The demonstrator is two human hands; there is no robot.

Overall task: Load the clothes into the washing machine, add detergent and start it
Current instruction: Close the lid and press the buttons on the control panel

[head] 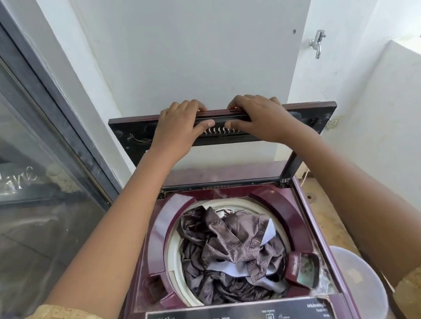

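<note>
Both hands — left hand [182, 125], right hand [257, 117] — grip the raised lid [132, 134]'s far edge; clothes [231, 249] fill the washing machine [314, 215].

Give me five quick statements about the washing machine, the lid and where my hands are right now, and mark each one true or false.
1. Both hands, left hand and right hand, grip the front edge of the lid. True.
2. The lid is fully shut over the drum. False: it is raised and the drum is open.
3. Brown patterned clothes lie in the drum. True.
4. The drum is empty. False: the clothes fill much of it.
5. A tap is mounted on the wall to the right. True.
</note>
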